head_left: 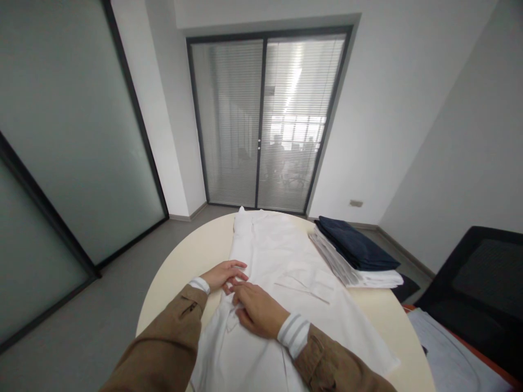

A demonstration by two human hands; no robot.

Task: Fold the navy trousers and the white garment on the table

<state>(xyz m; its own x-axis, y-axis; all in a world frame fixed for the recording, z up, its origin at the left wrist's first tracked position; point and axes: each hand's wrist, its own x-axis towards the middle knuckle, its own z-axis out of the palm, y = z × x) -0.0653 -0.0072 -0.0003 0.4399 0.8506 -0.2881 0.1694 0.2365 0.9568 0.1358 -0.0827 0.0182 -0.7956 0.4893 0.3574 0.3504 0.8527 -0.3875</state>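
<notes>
A white garment (281, 261) with a chest pocket lies spread lengthwise on the round cream table (196, 253). My left hand (224, 274) rests on the garment's left edge, its fingers curled and pinching the fabric. My right hand (256, 311) lies just beside it, knuckles up, fingers closed on a fold of the same white cloth. The two hands almost touch at the fingertips. Both my sleeves are brown with white cuffs.
A stack of folded clothes, a dark navy piece (355, 245) on top of white ones (359, 272), sits at the table's right edge. A black chair (478, 288) stands at the right. Sliding glass doors with blinds (265, 120) are behind the table.
</notes>
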